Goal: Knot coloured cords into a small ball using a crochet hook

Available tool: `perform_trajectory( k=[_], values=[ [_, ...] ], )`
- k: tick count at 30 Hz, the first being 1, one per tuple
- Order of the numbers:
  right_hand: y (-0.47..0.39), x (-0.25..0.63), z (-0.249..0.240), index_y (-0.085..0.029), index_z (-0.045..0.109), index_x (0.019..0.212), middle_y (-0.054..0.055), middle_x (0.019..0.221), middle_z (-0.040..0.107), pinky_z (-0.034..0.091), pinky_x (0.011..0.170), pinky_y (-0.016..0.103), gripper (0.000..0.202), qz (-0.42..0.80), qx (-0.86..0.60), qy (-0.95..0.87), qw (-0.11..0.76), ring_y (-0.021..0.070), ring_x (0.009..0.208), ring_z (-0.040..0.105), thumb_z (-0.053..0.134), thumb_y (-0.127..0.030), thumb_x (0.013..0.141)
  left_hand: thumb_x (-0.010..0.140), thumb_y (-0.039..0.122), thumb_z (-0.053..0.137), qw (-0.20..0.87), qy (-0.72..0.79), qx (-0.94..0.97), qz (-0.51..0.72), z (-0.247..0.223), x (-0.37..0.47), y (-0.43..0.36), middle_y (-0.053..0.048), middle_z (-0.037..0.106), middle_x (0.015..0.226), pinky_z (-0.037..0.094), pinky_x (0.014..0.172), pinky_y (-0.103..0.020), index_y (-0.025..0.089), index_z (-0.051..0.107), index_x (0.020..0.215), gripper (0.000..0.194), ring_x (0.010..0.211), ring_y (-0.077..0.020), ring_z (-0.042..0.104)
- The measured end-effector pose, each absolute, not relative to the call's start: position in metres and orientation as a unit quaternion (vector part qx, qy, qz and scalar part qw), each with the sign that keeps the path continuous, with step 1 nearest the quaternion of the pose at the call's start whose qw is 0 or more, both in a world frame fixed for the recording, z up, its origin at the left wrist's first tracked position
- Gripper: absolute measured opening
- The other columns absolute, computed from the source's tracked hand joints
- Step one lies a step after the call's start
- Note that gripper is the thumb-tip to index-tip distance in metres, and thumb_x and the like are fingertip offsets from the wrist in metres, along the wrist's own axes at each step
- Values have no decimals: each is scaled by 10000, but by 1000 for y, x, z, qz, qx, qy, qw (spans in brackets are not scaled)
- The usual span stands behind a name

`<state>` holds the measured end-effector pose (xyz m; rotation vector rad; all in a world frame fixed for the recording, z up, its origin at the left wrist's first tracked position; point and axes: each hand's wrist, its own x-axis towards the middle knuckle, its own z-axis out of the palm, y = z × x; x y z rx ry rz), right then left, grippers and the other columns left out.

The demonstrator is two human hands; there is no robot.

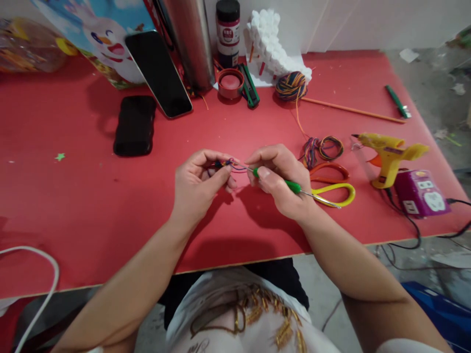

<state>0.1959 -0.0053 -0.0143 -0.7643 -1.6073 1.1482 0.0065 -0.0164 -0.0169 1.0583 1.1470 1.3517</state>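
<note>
My left hand (202, 179) pinches a small piece of multicoloured crochet work (222, 163) between thumb and fingers. In my right hand (281, 176) is a crochet hook with a green handle (293, 186); its thin metal tip reaches the yarn at my left fingertips. The hook's other metal end points back over my right wrist. A strand of yarn runs between the two hands. Beyond my right hand lie small bundles of the same yarn (330, 148), joined by an orange strand to a yarn ball (291, 87). Fingers hide part of the crochet work.
Scissors with orange and yellow handles (349, 196) lie beside my right wrist. Further right are a yellow glue gun (390, 157) and a purple box (423, 193). A phone (159, 73), a black case (135, 126), a steel flask (191, 44) and a green cutter (249, 87) sit behind.
</note>
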Motion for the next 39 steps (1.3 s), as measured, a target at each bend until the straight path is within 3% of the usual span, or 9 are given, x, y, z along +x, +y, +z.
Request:
perform_trajectory(
  k=[13,22,30,35,39],
  values=[
    [-6,194,-13,-205,635,1203,-5,845,700,492,633,268,170,400,-308,-717,481,108,675,627,542,-295,1094,841,178,850,538,472,412,565,-18,8,-17,6,758,728,614,573,-244,192,728,929,152,580,-134,728],
    [-5,193,-17,-221,582,1243,41,1030,775,580,751,301,178,351,-300,-751,473,144,830,748,535,-246,1073,824,253,844,633,417,344,554,-14,9,-16,-32,781,764,648,660,-256,159,803,901,128,611,-129,730],
    [-5,191,-22,-225,523,1298,72,1069,792,555,719,287,233,323,-292,-796,421,153,837,771,551,-266,1070,742,302,934,699,410,269,521,-17,8,-12,-21,735,707,583,593,-199,193,803,735,171,609,-103,670],
    [1,191,-21,-228,584,1133,61,966,718,544,699,314,203,180,-289,-826,449,183,828,702,693,-286,972,773,246,879,699,419,242,526,-19,3,-9,-34,760,774,575,610,-181,189,830,775,74,639,-90,659],
    [4,197,-13,-238,606,986,116,1038,671,546,671,357,144,103,-276,-847,442,210,824,633,714,-329,962,801,235,850,690,427,248,529,-19,1,-8,-42,758,774,567,604,-168,179,848,796,56,630,-82,649]
  ],
)
